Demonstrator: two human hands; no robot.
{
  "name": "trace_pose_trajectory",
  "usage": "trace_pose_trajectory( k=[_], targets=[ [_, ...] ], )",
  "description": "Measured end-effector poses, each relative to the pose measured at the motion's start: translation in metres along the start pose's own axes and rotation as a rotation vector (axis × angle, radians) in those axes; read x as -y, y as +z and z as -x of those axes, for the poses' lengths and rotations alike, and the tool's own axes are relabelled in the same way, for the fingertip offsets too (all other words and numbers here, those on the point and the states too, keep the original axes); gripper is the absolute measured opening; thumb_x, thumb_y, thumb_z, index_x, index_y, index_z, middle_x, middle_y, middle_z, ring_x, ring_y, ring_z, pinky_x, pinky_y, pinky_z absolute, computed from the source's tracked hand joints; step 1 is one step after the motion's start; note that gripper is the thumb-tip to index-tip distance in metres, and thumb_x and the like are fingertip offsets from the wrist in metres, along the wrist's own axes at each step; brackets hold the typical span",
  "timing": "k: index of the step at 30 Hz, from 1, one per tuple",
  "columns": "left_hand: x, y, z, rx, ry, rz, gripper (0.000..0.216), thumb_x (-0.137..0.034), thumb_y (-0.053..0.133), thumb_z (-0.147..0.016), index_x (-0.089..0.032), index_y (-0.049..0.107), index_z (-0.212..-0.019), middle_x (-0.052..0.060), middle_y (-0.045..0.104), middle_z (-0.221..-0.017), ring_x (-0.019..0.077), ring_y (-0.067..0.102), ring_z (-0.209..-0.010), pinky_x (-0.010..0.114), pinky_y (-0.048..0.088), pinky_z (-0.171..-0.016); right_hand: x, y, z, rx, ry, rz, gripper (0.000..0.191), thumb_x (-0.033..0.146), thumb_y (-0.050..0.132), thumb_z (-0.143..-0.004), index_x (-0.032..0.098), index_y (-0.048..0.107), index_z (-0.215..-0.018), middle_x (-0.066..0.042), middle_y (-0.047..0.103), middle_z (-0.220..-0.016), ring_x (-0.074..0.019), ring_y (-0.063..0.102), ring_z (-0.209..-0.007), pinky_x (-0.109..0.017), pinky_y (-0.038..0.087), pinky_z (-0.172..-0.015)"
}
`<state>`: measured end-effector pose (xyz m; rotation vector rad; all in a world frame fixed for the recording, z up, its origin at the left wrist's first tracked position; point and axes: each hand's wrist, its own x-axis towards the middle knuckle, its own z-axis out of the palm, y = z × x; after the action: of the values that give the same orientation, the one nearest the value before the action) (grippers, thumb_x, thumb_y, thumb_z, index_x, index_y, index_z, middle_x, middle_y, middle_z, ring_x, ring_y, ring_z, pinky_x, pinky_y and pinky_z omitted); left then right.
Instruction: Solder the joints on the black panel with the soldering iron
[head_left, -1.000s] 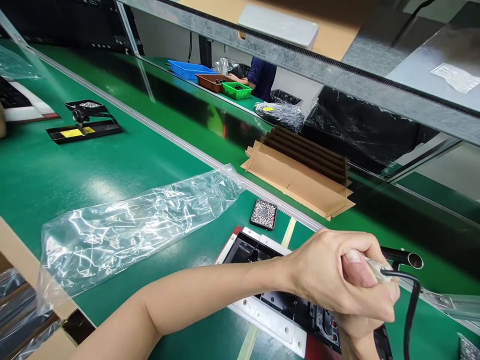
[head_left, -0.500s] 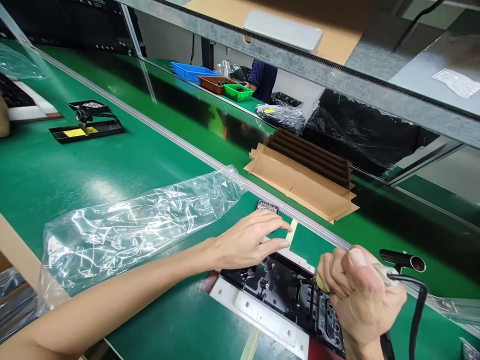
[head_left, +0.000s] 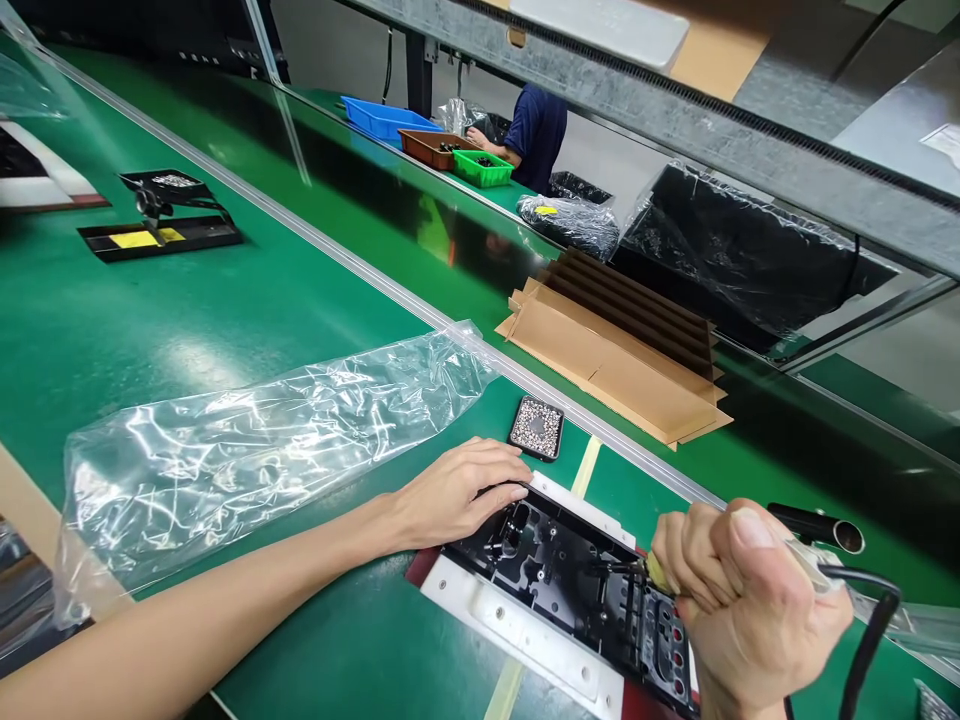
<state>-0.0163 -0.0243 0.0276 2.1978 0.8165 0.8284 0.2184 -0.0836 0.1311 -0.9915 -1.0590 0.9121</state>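
Note:
My right hand (head_left: 757,590) is wrapped round a corded electric screwdriver (head_left: 658,572), its thin bit pointing left over a black plastic housing (head_left: 559,600). The housing lies in a fixture with white side blocks (head_left: 517,630) and a dark red base. At the housing's far left end rests my left hand (head_left: 461,490), fingers stretched and thumb apart, holding nothing I can see. Just beyond its fingertips stands a small black tray of screws (head_left: 536,428). Whether the bit touches a screw is too small to tell.
A clear plastic bag (head_left: 262,450) lies left of the fixture. Folded cardboard dividers (head_left: 615,360) stand behind the metal rail. A black tube (head_left: 817,527) sits beside my right hand. Further left is a black stand (head_left: 161,240). Overhead runs a metal shelf (head_left: 637,100); a person (head_left: 536,135) works beyond bins.
My left hand has drawn back left from over the housing and come down at its end, uncovering the screw tray. The screwdriver stays over the housing. The view has shifted slightly.

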Motion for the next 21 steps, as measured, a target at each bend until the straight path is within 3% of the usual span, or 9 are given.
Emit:
trace_pose_trajectory(
  k=[8, 16, 21],
  targets=[
    [-0.0052, -0.0048, 0.0018, 0.02, -0.004, 0.062, 0.035, -0.039, 0.045, -0.113, -0.02, 0.068, -0.132, 0.007, 0.071, -0.133, 0.0252, 0.059, -0.135, 0.045, 0.042, -0.119, -0.0014, -0.0008, -0.0019, 0.005, 0.013, 0.014, 0.052, 0.032, 0.062, -0.091, 0.022, 0.027, -0.055, 0.006, 0.022, -0.044, -0.0092, 0.02, -0.037, -0.024, 0.022, -0.036],
    [-0.0051, -0.0005, 0.0019, 0.026, -0.06, 0.103, 0.054, -0.063, 0.065, -0.099, -0.022, 0.067, -0.135, 0.01, 0.067, -0.136, 0.0298, 0.059, -0.129, 0.05, 0.044, -0.113, -0.0001, 0.0003, -0.0017, 0.002, 0.024, 0.013, 0.051, 0.029, 0.062, -0.09, 0.021, 0.026, -0.055, 0.006, 0.022, -0.045, -0.0088, 0.021, -0.037, -0.023, 0.022, -0.037],
    [-0.0037, 0.0021, 0.0011, 0.027, -0.07, 0.112, 0.053, -0.062, 0.068, -0.097, -0.024, 0.068, -0.134, 0.008, 0.067, -0.134, 0.0285, 0.059, -0.126, 0.049, 0.042, -0.113, 0.0011, 0.0005, -0.0023, 0.02, 0.029, -0.011, 0.049, 0.027, 0.061, -0.091, 0.021, 0.029, -0.055, 0.006, 0.023, -0.045, -0.0086, 0.021, -0.037, -0.023, 0.022, -0.037]
  ],
)
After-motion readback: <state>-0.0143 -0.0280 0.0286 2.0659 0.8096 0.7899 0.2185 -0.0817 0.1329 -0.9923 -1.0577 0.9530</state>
